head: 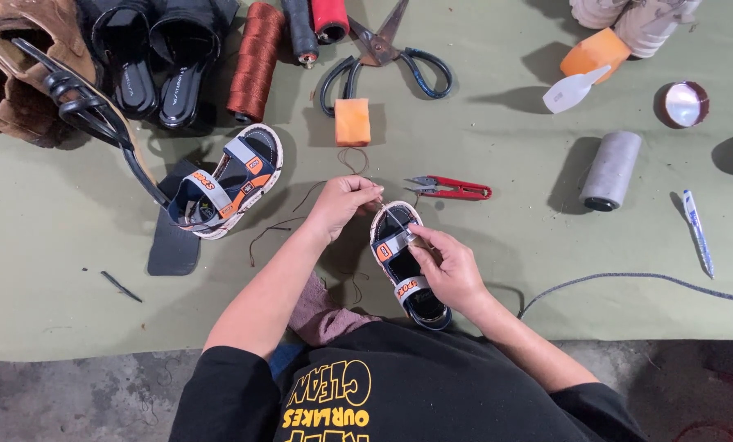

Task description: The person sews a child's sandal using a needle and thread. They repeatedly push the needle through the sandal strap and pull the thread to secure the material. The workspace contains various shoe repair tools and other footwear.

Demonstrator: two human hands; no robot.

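While right hand (452,274) is gripping the small sandal (405,263) from its right side, left hand (343,205) is pinching thread (387,211) just above its toe.

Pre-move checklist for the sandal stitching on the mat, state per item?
1. Sandal steadied: ok, right hand grips its strap and side.
2. Thread end held: ok, left hand pinches something thin at the sandal's toe; needle cannot tell.
3. Thread free of tangles: cannot tell, loose brown thread trails across the mat.
4. Cutter in reach: ok, red snips lie just beyond the toe.
5. Second sandal out of the way: ok, lies apart to the left.
6. Large scissors away from hands: ok, at the far edge.
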